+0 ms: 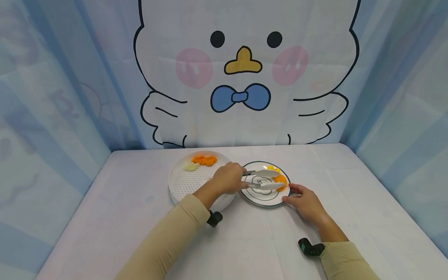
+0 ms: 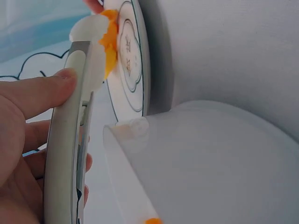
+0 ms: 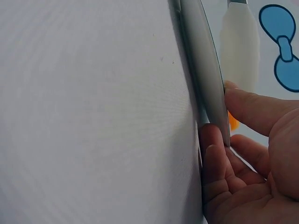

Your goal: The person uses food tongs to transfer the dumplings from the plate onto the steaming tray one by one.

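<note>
My left hand (image 1: 227, 179) grips a pair of tongs (image 2: 65, 135) by the handles, thumb along the outer side. The tongs reach right over a white plate (image 1: 269, 203) with a dark blue rim and a line drawing. Their pale tips are apart, beside an orange piece of food (image 1: 280, 179) and a yellow piece (image 1: 273, 168) at the plate's far right. Whether the tips touch the food I cannot tell. My right hand (image 1: 308, 204) pinches the plate's right rim, thumb on top and fingers beneath, as the right wrist view shows.
Left of the plate stands a round white tray (image 1: 185, 184) with a patterned bottom, close to the plate's edge. Orange pieces (image 1: 204, 160) and a pale green piece (image 1: 191, 167) lie in it. A white cloth covers the table (image 1: 241, 245); a printed curtain (image 1: 241, 124) hangs behind.
</note>
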The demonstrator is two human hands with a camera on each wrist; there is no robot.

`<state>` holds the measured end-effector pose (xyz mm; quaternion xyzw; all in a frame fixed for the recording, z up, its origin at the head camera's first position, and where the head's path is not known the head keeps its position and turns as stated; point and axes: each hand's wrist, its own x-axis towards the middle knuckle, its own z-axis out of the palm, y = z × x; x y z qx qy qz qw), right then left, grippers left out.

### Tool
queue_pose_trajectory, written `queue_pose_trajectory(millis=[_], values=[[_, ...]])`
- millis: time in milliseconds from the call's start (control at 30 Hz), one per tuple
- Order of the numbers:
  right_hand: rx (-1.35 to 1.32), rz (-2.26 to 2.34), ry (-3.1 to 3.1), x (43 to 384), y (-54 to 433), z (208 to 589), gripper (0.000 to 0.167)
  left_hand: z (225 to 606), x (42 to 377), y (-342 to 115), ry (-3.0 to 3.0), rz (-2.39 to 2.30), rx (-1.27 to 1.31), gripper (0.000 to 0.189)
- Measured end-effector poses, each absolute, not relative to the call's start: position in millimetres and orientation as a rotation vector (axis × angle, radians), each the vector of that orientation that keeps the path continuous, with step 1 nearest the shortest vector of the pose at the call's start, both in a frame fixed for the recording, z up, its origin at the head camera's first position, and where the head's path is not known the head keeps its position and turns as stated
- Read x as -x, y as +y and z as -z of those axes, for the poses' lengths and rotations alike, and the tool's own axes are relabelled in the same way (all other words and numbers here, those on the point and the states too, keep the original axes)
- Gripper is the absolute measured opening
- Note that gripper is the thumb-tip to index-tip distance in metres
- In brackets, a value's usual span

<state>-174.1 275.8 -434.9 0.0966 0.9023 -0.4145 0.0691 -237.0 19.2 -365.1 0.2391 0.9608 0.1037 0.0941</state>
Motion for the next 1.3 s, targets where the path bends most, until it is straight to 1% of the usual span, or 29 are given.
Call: queue_pose_trajectory(millis=[167, 400, 767, 900, 1067, 1300], values=[[-0.286, 1.26, 2.711, 173.3, 276.6, 436.7, 0.073, 361.5, 235.3, 16.6, 2.865, -0.272, -0.755, 0.052], [-0.248, 1.29, 2.714, 172.5, 277.7, 436.9, 0.075, 360.7, 234.3, 14.1, 2.845, -0.283, -0.8, 0.043], [-0.216, 1.297, 2.728, 172.8, 278.0, 439.0, 0.074, 359.4, 235.9, 11.0, 2.865, -0.319, -0.815, 0.039], [-0.217, 1.293, 2.727, 172.3, 277.7, 437.7, 0.074, 358.6, 235.8, 9.6, 2.867, -0.335, -0.799, 0.042], [-0.231, 1.281, 2.715, 171.7, 276.9, 434.6, 0.075, 359.1, 234.5, 10.1, 2.866, -0.323, -0.785, 0.051], [-0.24, 1.28, 2.714, 171.8, 276.8, 435.5, 0.076, 358.8, 232.1, 12.2, 2.836, -0.375, -0.765, 0.051]])
